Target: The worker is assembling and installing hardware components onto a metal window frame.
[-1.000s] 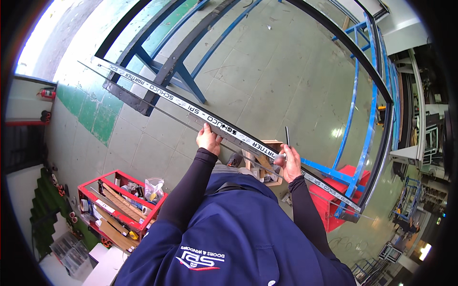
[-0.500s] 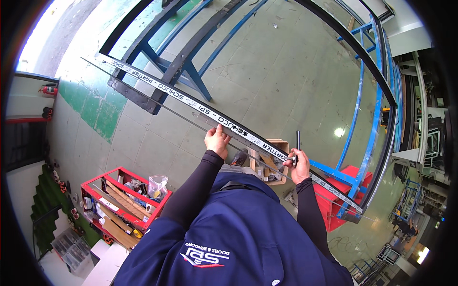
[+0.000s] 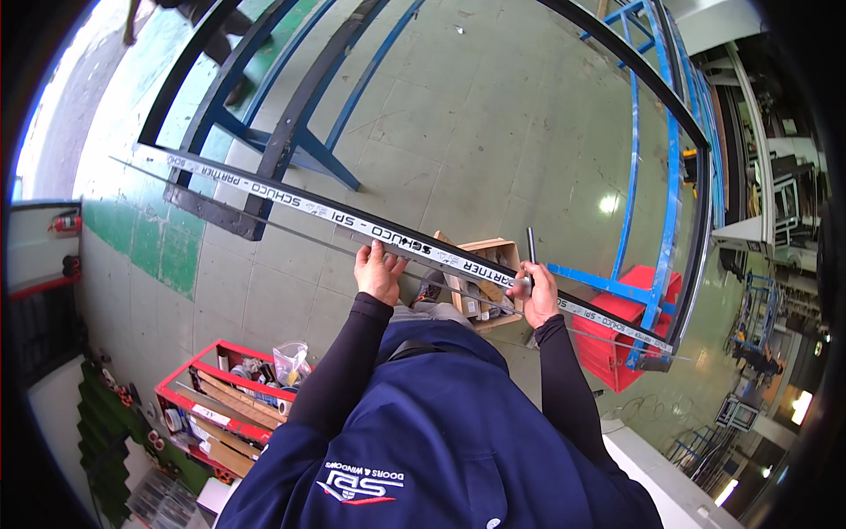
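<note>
Black frame (image 3: 388, 224) lies on blue trestles (image 3: 326, 163) in front of both hands, and its near bar, with a white printed strip (image 3: 291, 201) along it, passes just above the left hand (image 3: 379, 278) and reaches the right hand (image 3: 539, 298). Left hand is half curled, with fingertips on the near edge of this bar; its lower fingers are partly hidden, so I cannot tell whether it grips. Right hand is closed around a black-handled piece (image 3: 530, 245), whose handle stands up beyond the fingers, while its lower end is mostly covered by them. Below the bar, between the hands, an open box (image 3: 498, 319) contains small parts, which are partly hidden by the bar and hard to make out. To the lower left of the left hand, an open red rack (image 3: 187, 366) holds rolls, long brown strips and a clear plastic bag (image 3: 291, 363); a dark sleeve covers its right end. Just beyond the right hand, on its right side, is a red bin (image 3: 617, 370), whose contents I cannot distinguish. Far up and left from the left hand, a person (image 3: 225, 44) is cut off by the picture edge.
</note>
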Motion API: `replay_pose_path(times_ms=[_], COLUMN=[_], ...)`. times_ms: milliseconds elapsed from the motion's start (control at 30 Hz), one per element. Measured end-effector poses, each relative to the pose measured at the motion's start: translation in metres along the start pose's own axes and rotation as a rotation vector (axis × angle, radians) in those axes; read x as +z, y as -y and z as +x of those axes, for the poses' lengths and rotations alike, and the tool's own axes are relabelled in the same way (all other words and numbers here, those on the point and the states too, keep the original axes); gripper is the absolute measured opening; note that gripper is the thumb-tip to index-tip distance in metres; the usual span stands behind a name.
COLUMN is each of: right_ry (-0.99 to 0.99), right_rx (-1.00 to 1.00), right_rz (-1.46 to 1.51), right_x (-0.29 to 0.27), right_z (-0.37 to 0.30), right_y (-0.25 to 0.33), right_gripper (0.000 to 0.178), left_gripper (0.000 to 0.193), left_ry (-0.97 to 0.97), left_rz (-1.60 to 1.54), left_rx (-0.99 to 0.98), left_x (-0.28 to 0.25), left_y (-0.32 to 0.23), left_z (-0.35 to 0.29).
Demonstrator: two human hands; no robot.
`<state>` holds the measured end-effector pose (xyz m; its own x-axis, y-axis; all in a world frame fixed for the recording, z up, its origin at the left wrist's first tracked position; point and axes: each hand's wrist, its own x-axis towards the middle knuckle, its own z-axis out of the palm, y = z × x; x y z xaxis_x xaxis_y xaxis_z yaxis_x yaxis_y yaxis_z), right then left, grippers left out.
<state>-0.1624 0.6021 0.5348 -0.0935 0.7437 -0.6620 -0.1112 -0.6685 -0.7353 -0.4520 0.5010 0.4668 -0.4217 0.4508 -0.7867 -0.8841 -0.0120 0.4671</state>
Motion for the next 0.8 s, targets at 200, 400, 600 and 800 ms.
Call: replay_pose_path(times_ms=[200,400,600,800], right_ry=[-0.018,-0.003,0.006,0.023], right_rx=[0.032,0.036,0.063,0.095], right_rz=[-0.017,-0.009,-0.046,-0.030], right_x=[0.005,0.007,0.007,0.006], right_z=[-0.001,-0.001,0.001,0.004], right_y=[0.003,0.005,0.010,0.012], right_gripper=[0.020,0.021,0.021,0.023], left_gripper=[0.020,0.036,0.037,0.026], left_ry=[0.011,-0.047,-0.025,-0.079], left_rz=[-0.046,-0.087,0.019,0.276], left_rx=[0.019,0.004,0.059,0.149], left_x=[-0.005,0.006,0.010,0.008], left_y=[0.006,-0.001,-0.001,-0.003], left_z=[0.001,-0.003,-0.005,0.001])
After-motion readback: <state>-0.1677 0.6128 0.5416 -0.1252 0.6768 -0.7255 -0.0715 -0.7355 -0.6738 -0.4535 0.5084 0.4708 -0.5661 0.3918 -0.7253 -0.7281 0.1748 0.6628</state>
